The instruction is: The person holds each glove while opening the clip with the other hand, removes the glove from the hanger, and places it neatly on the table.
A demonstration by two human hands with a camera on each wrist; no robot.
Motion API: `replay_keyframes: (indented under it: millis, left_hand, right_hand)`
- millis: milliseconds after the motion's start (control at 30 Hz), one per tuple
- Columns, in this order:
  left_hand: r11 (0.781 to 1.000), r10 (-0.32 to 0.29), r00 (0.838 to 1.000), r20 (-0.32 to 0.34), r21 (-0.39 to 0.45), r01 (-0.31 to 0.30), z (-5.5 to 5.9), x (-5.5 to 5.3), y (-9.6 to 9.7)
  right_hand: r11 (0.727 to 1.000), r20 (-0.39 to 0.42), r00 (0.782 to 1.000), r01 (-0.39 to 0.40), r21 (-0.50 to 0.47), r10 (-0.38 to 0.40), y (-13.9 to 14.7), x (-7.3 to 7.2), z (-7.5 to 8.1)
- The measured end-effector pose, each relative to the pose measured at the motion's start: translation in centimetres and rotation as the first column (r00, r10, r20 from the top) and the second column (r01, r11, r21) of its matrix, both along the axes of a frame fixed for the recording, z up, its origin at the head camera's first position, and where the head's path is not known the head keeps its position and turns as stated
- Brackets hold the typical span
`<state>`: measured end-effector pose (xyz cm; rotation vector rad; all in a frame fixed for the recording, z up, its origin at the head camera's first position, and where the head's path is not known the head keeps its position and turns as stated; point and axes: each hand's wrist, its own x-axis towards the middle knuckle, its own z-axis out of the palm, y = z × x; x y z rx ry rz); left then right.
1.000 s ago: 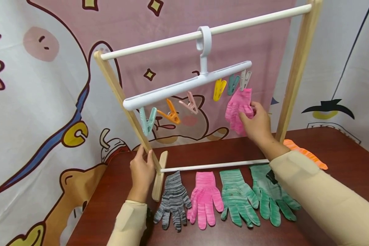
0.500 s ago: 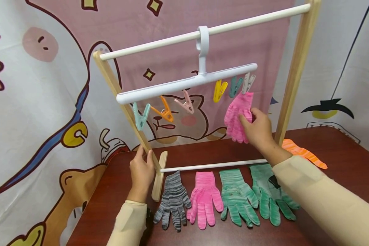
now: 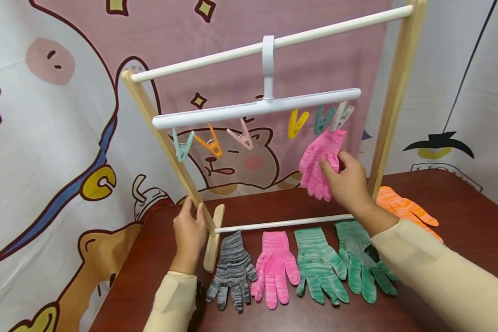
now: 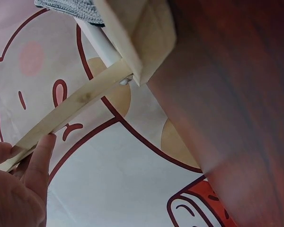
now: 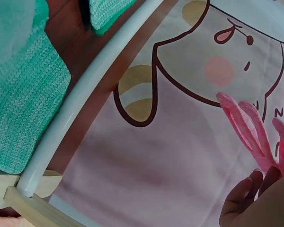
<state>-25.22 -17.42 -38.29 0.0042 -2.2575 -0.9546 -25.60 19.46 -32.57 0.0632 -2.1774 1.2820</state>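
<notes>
A pink glove [image 3: 317, 161] hangs by its cuff from a white clothespin [image 3: 341, 116] at the right end of a white hanger [image 3: 240, 110]. My right hand [image 3: 348, 182] pinches the side of that glove between thumb and fingers. In the right wrist view, the glove's fingers [image 5: 237, 120] dangle beside my fingertips. My left hand [image 3: 189, 235] holds the rack's left wooden post [image 3: 166, 143] near its foot, thumb and fingers on either side. The hanger is hooked over the rack's white top rod [image 3: 203, 61].
Several other clothespins, among them a yellow one [image 3: 297, 123] and an orange one [image 3: 210, 143], hang along the hanger. On the table [image 3: 128, 281] lie a grey glove [image 3: 234, 269], a pink one [image 3: 275, 267], two green ones [image 3: 320, 263] and orange gloves [image 3: 402, 207] behind my right forearm.
The hanger has swivelled on its hook, its right end shifting right and slightly down, its left end up and left. My right hand and the hanging pink glove have sunk slightly. My left hand stays put.
</notes>
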Motion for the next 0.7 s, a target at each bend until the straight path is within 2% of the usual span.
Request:
replay_keyframes:
  millis: [400,700]
  left_hand:
    - [1.000,-0.009,1.000,-0.012,-0.011,0.009,0.1,0.1,0.0]
    - [1.000,-0.003,1.000,-0.017,-0.016,0.003,0.0,0.1,0.0]
  right_hand:
    - [0.999,-0.019,0.999,-0.037,-0.025,0.037,0.4,2.6,0.1]
    - [0.998,-0.036,0.998,-0.047,-0.046,0.046,0.9,3.6,0.0]
